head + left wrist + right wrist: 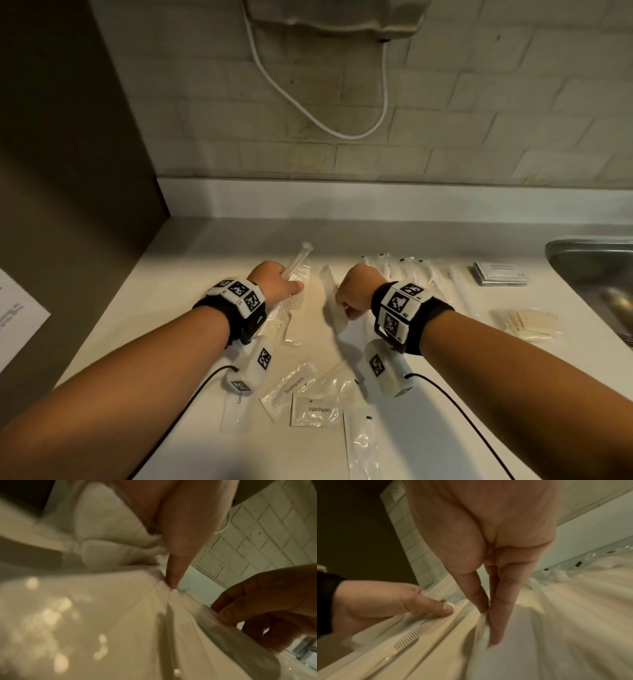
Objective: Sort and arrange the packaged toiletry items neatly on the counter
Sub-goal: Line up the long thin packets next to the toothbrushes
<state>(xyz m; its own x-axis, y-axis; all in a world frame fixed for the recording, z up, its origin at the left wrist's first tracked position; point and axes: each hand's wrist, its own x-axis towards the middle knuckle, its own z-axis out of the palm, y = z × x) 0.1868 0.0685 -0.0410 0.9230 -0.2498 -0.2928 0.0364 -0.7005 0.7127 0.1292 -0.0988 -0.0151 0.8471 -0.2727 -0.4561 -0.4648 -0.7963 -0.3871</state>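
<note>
My left hand (291,282) grips a clear-wrapped white comb (297,274) lying lengthwise on the white counter (191,274); the right wrist view shows the comb's teeth (416,630) under that hand's fingers (436,608). Just to the right, my right hand (346,308) pinches the edge of a long clear-wrapped white packet (334,305) between thumb and fingers (494,628). In the left wrist view my thumb (173,577) presses into crinkled wrapper, and the right hand (265,608) holds its packet (207,619) beside it. What the packet contains is unclear.
Toothpaste sachets (311,409) and empty-looking clear wrappers (363,445) lie near the front edge. A row of wrapped items (411,270), a sachet stack (500,274) and beige packets (524,323) sit to the right, before a steel sink (596,274). A cable (325,113) hangs on the brick wall.
</note>
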